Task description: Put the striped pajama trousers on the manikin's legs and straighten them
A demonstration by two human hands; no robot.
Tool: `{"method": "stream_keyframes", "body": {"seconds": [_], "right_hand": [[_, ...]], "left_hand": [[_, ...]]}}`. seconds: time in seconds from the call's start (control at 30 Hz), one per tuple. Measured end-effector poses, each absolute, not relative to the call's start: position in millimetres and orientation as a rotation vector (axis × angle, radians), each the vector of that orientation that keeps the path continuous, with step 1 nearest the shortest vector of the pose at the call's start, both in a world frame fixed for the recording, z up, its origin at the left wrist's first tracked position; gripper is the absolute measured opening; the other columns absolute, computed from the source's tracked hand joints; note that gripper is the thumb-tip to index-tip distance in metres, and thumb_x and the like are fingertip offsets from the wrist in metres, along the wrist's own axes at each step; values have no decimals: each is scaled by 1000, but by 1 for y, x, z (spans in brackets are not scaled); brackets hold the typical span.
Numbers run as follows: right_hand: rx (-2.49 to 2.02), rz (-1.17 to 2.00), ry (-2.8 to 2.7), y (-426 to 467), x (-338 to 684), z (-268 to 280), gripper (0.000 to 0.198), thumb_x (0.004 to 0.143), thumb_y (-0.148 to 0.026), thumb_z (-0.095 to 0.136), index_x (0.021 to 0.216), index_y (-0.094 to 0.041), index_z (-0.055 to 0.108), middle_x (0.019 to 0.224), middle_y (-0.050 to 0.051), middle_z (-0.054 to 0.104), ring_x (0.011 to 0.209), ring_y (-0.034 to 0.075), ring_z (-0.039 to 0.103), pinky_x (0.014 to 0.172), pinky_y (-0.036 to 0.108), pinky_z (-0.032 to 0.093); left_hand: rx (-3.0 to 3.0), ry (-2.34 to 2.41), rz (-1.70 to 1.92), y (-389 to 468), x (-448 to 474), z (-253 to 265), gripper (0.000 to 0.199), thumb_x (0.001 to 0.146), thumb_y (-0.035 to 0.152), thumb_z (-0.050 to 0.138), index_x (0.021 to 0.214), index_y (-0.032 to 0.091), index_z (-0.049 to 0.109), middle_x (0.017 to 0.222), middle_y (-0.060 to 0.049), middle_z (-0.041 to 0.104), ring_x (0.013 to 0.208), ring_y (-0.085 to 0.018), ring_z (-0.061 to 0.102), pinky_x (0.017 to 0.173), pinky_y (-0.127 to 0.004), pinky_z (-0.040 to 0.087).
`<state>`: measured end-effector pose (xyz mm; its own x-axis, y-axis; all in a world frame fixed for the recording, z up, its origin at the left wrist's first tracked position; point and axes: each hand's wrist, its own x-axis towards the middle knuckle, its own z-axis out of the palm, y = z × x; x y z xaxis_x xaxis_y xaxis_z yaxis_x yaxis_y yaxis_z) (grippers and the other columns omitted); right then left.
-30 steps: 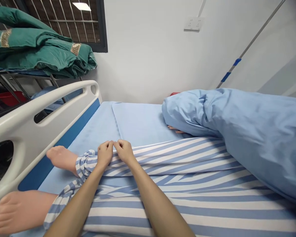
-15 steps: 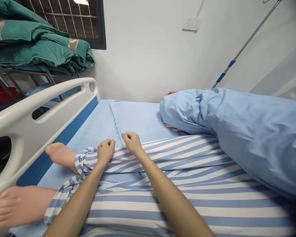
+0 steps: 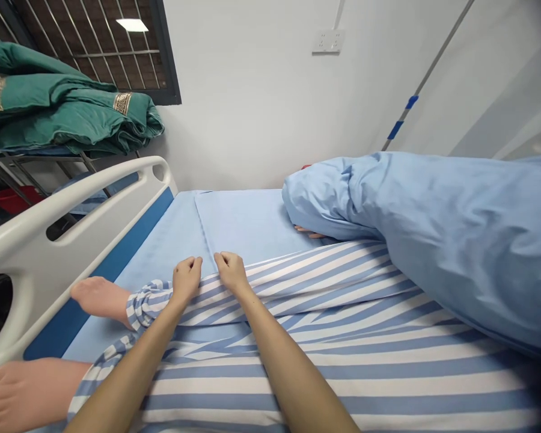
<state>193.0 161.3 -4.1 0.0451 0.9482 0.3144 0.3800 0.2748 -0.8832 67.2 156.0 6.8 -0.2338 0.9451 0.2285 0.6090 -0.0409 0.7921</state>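
Both arms reach across a figure lying on the bed in blue-and-white striped trousers (image 3: 333,325). My left hand (image 3: 187,278) is closed in a fist over the far trouser leg, above its bunched cuff. My right hand (image 3: 231,270), also fisted, is a short way to the right, at that leg's far edge beside a fold line in the sheet. The undersides of both fists are hidden, so I cannot tell what they hold. Two bare, smooth feet (image 3: 100,296) stick out of the cuffs. A light-blue quilt (image 3: 415,210) covers the figure's upper part, with fingertips showing under its edge.
A white bed-end board (image 3: 94,192) with cut-out handles stands at the left. Light-blue sheet (image 3: 247,216) lies beyond the legs, up to the wall. Green folded bedding (image 3: 81,114) rests on a rack under a barred window. A pole (image 3: 415,99) leans at the right.
The view has shifted a little, so the room sits lower at the left. Both fists stay closed, close together at the far leg, with a slightly narrower gap between them.
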Motion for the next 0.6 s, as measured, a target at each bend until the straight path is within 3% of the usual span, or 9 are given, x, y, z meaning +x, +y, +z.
{"method": "stream_keyframes", "body": {"seconds": [0.2,0.4,0.6], "right_hand": [[-1167,835,-1396,165,197,-4,40,82,-41,37,48,-19,34,46,-5,30,48,8,32,48,21,26],[-1162,863,-1279,168,198,-5,38,81,-42,37,52,-19,38,50,-4,38,52,9,37,48,21,31],[-1176,840,-1297,168,196,-9,37,81,-41,37,52,-19,37,51,-4,38,53,9,36,50,21,32]], "left_hand": [[1200,1510,1568,174,118,33,33,75,37,39,49,21,29,44,6,30,44,-7,31,46,-22,29],[1474,1756,1400,165,135,-4,34,78,36,39,49,18,38,46,4,38,50,-9,34,48,-23,25],[1534,1788,1365,166,131,-9,35,80,36,38,49,18,41,46,3,41,49,-9,35,49,-23,25]]}}
